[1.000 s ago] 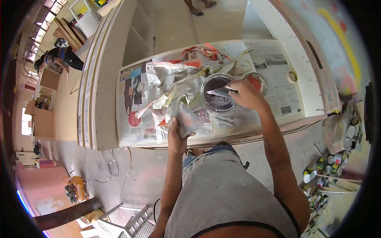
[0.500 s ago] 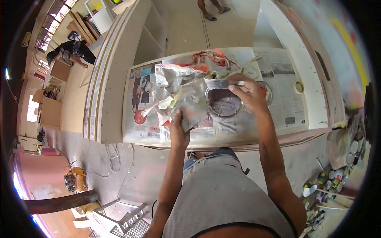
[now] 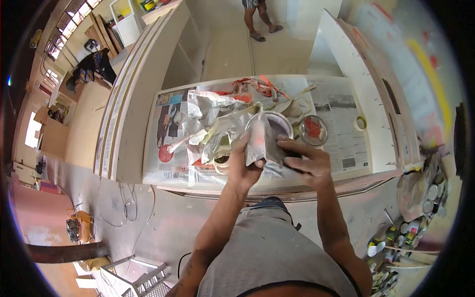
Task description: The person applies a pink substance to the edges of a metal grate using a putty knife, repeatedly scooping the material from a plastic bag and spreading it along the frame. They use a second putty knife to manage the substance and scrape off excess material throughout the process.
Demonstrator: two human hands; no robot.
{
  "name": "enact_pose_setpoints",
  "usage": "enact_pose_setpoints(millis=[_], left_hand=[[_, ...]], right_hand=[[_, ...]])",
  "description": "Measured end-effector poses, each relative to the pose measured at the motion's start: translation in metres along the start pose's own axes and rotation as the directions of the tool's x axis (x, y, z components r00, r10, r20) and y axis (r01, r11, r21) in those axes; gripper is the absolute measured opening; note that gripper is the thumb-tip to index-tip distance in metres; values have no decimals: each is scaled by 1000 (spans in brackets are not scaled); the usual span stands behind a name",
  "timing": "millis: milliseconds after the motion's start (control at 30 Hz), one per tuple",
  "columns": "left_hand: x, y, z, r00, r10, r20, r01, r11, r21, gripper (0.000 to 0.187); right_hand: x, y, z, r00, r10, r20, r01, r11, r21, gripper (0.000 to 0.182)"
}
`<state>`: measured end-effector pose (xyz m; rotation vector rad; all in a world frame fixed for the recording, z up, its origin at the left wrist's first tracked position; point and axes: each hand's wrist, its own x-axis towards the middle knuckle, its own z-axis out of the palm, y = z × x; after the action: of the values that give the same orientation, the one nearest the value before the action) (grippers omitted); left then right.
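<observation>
My left hand (image 3: 243,166) grips a thin flat plate (image 3: 256,141) smeared with grey and faint pink, tilted up over the newspaper. My right hand (image 3: 309,161) is closed, slightly blurred, at the plate's right side. In it is a broad putty knife (image 3: 273,146), its grey blade against or very near the plate; exact contact cannot be made out. Directly behind both stands an open round tin (image 3: 283,119), partly hidden by the plate. Beside it, to the right, a round lid or shallow dish (image 3: 313,130) holds something red.
Crumpled masking paper (image 3: 213,106) and red strips (image 3: 257,88) lie on newspaper (image 3: 341,133). A tape roll (image 3: 360,123) sits at right. White cabinet sides (image 3: 136,99) flank the work surface. One person's legs (image 3: 257,22) stand beyond; another person (image 3: 94,69) bends at left.
The putty knife has come down from above the tin to the plate. My left hand has moved right with the plate, which now covers part of the tin. The view has shifted slightly.
</observation>
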<state>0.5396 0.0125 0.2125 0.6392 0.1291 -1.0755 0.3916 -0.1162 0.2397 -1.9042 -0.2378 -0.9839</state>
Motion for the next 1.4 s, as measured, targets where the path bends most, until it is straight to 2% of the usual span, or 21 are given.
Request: enact_pose_setpoints(millis=[200, 333, 400, 467, 533, 600, 667, 733, 800, 867, 900, 1000, 1033, 1100, 1133, 1167, 1200, 1233, 1267, 1333, 1400], left_hand=[[-16, -12, 6, 981, -32, 193, 11, 994, 111, 33], [-22, -31, 15, 993, -53, 102, 34, 984, 177, 35], [-37, -41, 42, 999, -36, 27, 33, 992, 120, 34], [-43, -43, 42, 999, -19, -43, 22, 998, 66, 34], [-37, -41, 15, 947, -160, 279, 173, 985, -21, 36], [-34, -57, 5, 966, -169, 195, 178, 984, -26, 38], [-44, -58, 8, 973, -200, 116, 201, 979, 0, 39], [-68, -53, 21, 989, -53, 140, 32, 989, 147, 42], [-87, -50, 21, 987, -80, 141, 57, 986, 159, 42], [-94, -44, 22, 990, -60, 128, 41, 989, 144, 41], [-96, -41, 16, 986, -126, 107, 109, 982, 154, 45], [-102, -50, -5, 972, -212, 105, 183, 956, 229, 46], [-114, -51, -7, 978, -182, 101, 145, 945, 294, 45], [-130, -48, -27, 964, -229, 136, 178, 934, 310, 44], [-137, -46, -36, 953, -253, 167, 189, 926, 327, 44], [-138, -48, -43, 966, -223, 130, 183, 948, 262, 42], [-133, -52, -48, 966, -227, 126, 191, 950, 248, 42], [-131, -52, -52, 965, -249, 82, 239, 964, 114, 41], [-128, -52, -50, 962, -267, 52, 268, 963, -18, 42], [-135, -70, -42, 973, -232, -1, 232, 972, -24, 35], [-148, -89, -48, 994, -101, 39, 88, 963, 256, 32]], right_hand=[[-21, -4, -18, 998, -15, 63, 37, 934, -355, 54], [-36, 10, -51, 996, 40, 76, 10, 827, -562, 48], [-41, 9, -71, 963, 166, 214, 79, 582, -810, 45], [-55, 4, -72, 972, 160, 170, 32, 633, -774, 33], [-72, -25, -41, 932, 164, -324, -296, 859, -418, 25], [-68, -78, 3, 856, 379, -351, -394, 919, 30, 34], [-75, -73, 33, 945, 127, -302, -251, 873, -418, 36], [-64, -60, 28, 775, 529, -345, -632, 646, -428, 35], [-91, -41, 23, 826, 486, -287, -560, 639, -528, 35], [-86, -78, 39, 769, 293, -568, -573, 709, -410, 35], [-89, -96, 53, 832, 120, -542, -447, 723, -526, 40], [-91, -108, 95, 818, 36, -574, -370, 797, -477, 33], [-121, -79, 94, 774, 193, -603, -557, 662, -502, 36], [-140, -65, 73, 680, 485, -549, -696, 662, -277, 34], [-150, -61, 73, 626, 475, -618, -701, 691, -179, 32], [-167, -67, 74, 413, 628, -660, -711, 675, 197, 32], [-182, -76, 74, 411, 633, -656, -722, 666, 189, 32], [-195, -91, 79, 447, 784, -431, -495, 618, 611, 35], [-202, -99, 81, 561, 805, -193, -210, 364, 907, 39], [-195, -96, 78, 721, 692, 0, 35, -36, 999, 44], [-148, -89, 78, -33, 960, -280, -248, 263, 932, 34]])
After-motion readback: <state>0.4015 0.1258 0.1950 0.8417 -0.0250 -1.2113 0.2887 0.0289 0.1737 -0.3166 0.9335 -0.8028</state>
